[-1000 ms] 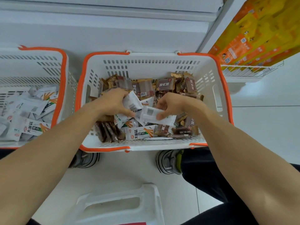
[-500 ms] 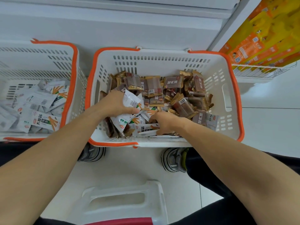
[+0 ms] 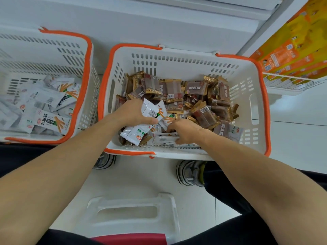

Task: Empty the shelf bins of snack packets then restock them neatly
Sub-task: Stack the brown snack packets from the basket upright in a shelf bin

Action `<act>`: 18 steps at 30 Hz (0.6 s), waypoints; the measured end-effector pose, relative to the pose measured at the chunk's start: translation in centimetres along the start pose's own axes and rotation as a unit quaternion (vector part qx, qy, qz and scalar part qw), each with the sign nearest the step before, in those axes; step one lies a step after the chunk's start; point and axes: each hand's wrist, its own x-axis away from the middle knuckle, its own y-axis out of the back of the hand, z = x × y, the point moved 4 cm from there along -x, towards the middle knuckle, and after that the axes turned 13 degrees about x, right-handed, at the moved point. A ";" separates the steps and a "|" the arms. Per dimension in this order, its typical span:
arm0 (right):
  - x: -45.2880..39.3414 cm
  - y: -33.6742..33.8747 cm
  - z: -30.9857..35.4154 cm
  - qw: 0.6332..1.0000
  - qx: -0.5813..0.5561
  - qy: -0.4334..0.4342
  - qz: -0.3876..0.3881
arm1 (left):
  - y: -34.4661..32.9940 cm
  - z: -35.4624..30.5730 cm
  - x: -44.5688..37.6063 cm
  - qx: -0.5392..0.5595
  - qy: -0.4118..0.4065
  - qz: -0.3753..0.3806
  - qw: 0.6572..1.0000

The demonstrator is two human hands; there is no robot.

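Both hands dig among mixed snack packets in the middle orange-rimmed basket.

The left basket (image 3: 85,71), cut off at the frame's edge, holds only white snack packets (image 3: 47,121), loosely heaped. In the middle basket (image 3: 177,61), brown pork jerky packets (image 3: 195,88) fill the far and right parts, with white ones near the front wall. The left hand (image 3: 131,113) grips a bunch of white packets (image 3: 150,110), fingers curled round them. The right hand (image 3: 185,130) presses down on flat white packets (image 3: 164,139) at the front; its fingertips are hidden, so its grasp cannot be told. The far wall's inside stands bare. At right, yellow-orange boxes (image 3: 290,50) sit on a wire shelf (image 3: 290,84), partly cropped. A white stool (image 3: 131,209) stands on the floor below.
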 end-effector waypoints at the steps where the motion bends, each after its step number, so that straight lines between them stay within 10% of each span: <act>1: 0.0 0.0 -0.1 1.000 -0.007 -0.002 -0.003 | 0.0 0.1 -0.1 -0.002 0.002 -0.001 1.000; 18: -0.3 0.3 0.5 0.999 0.040 -0.001 0.017 | -1.1 -0.4 0.0 -0.018 -0.037 0.054 0.998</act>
